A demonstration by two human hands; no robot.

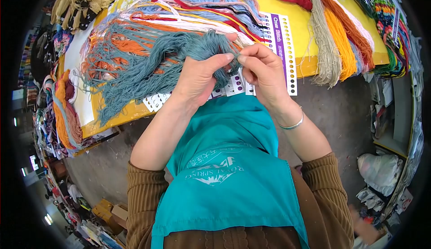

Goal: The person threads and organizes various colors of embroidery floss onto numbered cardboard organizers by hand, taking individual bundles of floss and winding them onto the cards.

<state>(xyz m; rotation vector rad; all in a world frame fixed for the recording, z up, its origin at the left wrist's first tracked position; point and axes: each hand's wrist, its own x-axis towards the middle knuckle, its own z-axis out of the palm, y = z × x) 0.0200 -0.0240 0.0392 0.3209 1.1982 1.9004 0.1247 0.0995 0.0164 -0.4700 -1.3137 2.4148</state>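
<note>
Both left hand [201,76] and right hand [265,69] pinch the blue-grey skein [152,54] at the near edge of the table [310,36]; tugging could tangle neighbouring orange threads [101,65].

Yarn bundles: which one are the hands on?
The grey-blue yarn bundle, pinched between left hand and right hand; the long orange yarn skein at right lies untouched.

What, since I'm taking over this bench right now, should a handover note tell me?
Left hand grips the grey-blue thread bundle at its gathered end.
Right hand pinches a few of its strands.
Both sit above the punched cross-stitch card on the yellow table; orange threads lie under the bundle.
Done: bundle gathered in hand.
Left: no strand visibly tied into the card holes.
</note>
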